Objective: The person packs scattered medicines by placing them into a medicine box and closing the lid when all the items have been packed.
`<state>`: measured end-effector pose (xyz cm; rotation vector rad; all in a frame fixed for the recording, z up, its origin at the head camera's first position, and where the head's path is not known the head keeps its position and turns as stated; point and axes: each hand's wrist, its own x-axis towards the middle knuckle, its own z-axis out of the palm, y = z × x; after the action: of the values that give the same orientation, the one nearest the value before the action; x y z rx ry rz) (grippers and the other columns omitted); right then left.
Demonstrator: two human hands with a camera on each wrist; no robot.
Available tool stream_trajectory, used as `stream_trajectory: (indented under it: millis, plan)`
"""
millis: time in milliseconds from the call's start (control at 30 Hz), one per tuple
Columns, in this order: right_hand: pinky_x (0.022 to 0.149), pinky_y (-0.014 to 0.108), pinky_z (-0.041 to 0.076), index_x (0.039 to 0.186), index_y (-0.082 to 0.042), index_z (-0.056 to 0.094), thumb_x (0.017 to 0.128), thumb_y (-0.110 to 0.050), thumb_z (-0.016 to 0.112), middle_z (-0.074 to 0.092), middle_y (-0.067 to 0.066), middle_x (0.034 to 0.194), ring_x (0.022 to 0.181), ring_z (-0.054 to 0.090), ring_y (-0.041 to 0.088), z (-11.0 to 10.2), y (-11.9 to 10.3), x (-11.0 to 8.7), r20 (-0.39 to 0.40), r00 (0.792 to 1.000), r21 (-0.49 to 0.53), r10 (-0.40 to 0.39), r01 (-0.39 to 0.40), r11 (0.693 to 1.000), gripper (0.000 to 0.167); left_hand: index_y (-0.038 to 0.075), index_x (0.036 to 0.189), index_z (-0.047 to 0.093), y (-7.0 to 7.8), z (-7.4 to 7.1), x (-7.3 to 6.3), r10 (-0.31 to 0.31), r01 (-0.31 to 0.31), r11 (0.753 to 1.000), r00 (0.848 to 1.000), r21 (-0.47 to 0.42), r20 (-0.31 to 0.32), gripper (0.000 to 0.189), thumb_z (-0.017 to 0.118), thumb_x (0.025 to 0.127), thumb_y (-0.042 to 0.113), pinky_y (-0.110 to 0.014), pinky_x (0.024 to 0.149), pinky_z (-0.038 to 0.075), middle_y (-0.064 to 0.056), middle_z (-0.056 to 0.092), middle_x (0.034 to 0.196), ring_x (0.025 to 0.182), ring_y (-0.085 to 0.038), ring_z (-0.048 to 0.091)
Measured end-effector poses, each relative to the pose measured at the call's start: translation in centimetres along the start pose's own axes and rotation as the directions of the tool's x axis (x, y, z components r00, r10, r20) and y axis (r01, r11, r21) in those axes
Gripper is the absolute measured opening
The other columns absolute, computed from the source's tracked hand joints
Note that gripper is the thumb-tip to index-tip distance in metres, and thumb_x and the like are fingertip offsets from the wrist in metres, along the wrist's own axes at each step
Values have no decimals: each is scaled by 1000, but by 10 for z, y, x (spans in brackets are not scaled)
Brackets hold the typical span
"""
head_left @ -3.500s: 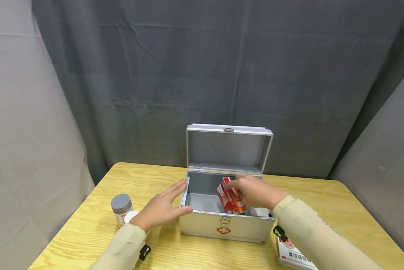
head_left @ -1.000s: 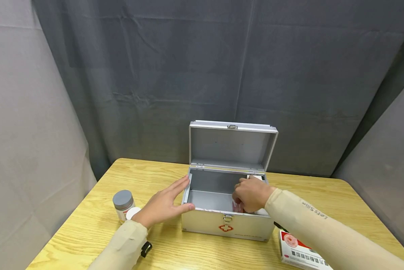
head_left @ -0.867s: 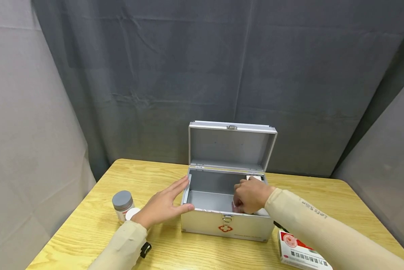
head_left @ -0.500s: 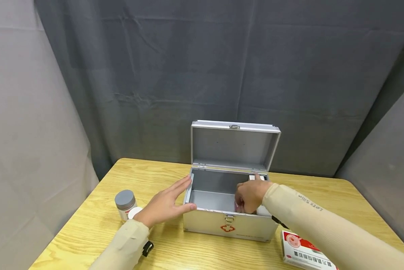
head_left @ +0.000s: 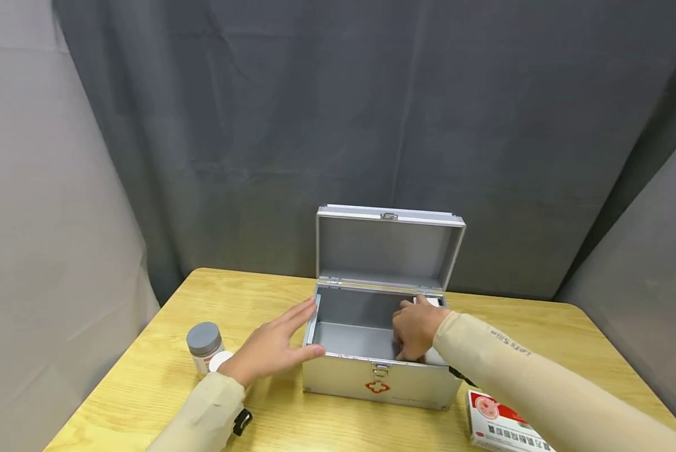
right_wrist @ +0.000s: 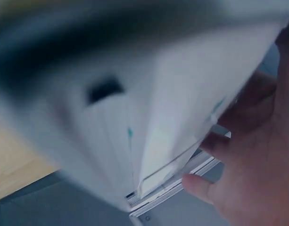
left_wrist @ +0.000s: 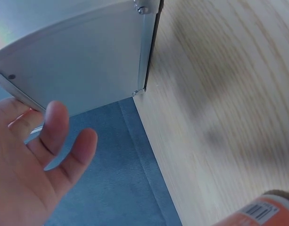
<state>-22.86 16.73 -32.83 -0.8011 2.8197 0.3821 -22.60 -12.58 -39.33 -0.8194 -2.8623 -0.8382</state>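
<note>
An aluminium first-aid case point(head_left: 340, 373) with a red cross stands on the table, its lid point(head_left: 385, 248) raised. My left hand point(head_left: 272, 345) spreads its fingers along the case's left rim, thumb near the front edge. In the left wrist view, its fingers point(left_wrist: 54, 127) are loosely bent beside the case wall. My right hand point(head_left: 419, 326) reaches down inside the right end of the case, next to white boxes point(head_left: 435, 356). The right wrist view has that hand point(right_wrist: 252, 165) close against a white box point(right_wrist: 182, 94); I cannot tell whether it grips anything. The red medicine box is hidden.
A white bottle with a grey cap point(head_left: 204, 342) stands left of the case, and a white round lid point(head_left: 220, 360) shows beside the left wrist. A red-and-white medicine box point(head_left: 504, 430) lies at front right, partly under the right forearm. Grey curtain point(head_left: 247, 138) hangs behind the table.
The right hand has lowered the red medicine box into the case's right end, and the box has gone from sight behind the hand. The left hand stays at the left rim.
</note>
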Motion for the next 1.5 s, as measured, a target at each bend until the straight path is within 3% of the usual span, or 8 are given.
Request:
stream_trajectory:
  millis: [133, 333, 467, 667, 900, 1067, 1367, 1500]
  plan:
    - [89, 51, 45, 107, -19, 78, 81, -50, 71, 73, 0, 109, 106, 60, 24, -2, 2, -6, -23, 999, 115, -38, 40, 993, 41, 27, 156, 34, -5, 2, -8, -11, 11, 1000, 1000, 14, 7, 86, 59, 86, 70, -63, 110, 39, 13, 25, 165, 143, -32, 44]
    - [103, 62, 43, 118, -14, 73, 86, -40, 70, 66, 10, 130, 127, 55, 37, -21, 18, -23, -187, 979, 241, -74, 119, 963, 42, 27, 154, 37, -10, -2, -9, 9, -7, 999, 999, 39, -40, 84, 59, 85, 70, -59, 106, 45, 13, 29, 164, 138, -31, 50]
    - [99, 65, 44, 118, -17, 72, 88, -36, 69, 68, 9, 128, 127, 53, 40, -25, 30, -40, -322, 941, 239, -102, 185, 953, 36, 27, 154, 37, -11, -3, -8, 6, -4, 999, 999, 41, -49, 84, 59, 85, 70, -59, 105, 45, 14, 29, 164, 138, -32, 51]
    - [97, 61, 47, 115, -14, 72, 88, -27, 72, 70, 7, 122, 122, 57, 39, -13, 43, -65, -508, 858, 253, -72, 229, 940, 30, 27, 154, 37, -12, -1, -7, 13, -11, 999, 998, 39, -55, 84, 59, 85, 70, -58, 105, 45, 14, 28, 164, 138, -30, 50]
    - [100, 61, 45, 118, -15, 71, 89, -22, 71, 68, 6, 126, 126, 54, 36, -8, 45, -84, -546, 838, 309, 3, 198, 930, 29, 26, 154, 37, -8, 2, -5, 23, -21, 999, 998, 29, -52, 84, 60, 85, 69, -58, 106, 45, 13, 28, 164, 139, -31, 49]
    - [95, 53, 48, 118, -16, 70, 87, -19, 74, 68, 2, 124, 119, 58, 29, -7, 47, -93, -611, 791, 246, -16, 210, 946, 31, 26, 154, 37, -5, 2, -2, 18, -17, 999, 999, 38, -42, 85, 59, 85, 69, -60, 105, 45, 13, 28, 164, 137, -35, 51]
    - [93, 51, 51, 124, -20, 67, 89, -23, 74, 66, -1, 127, 117, 60, 25, -4, 57, -110, -576, 817, 286, 40, 155, 946, 37, 26, 154, 37, -5, 0, -1, 0, 2, 999, 999, 43, -42, 86, 60, 85, 70, -59, 106, 45, 14, 27, 164, 136, -34, 52]
    - [92, 45, 52, 125, -21, 67, 89, -26, 74, 66, -3, 128, 117, 60, 22, 6, 58, -119, -579, 811, 289, 83, 109, 951, 36, 27, 155, 36, -5, -1, -1, 6, -4, 999, 999, 54, -42, 85, 60, 85, 69, -57, 105, 46, 14, 28, 164, 135, -32, 53]
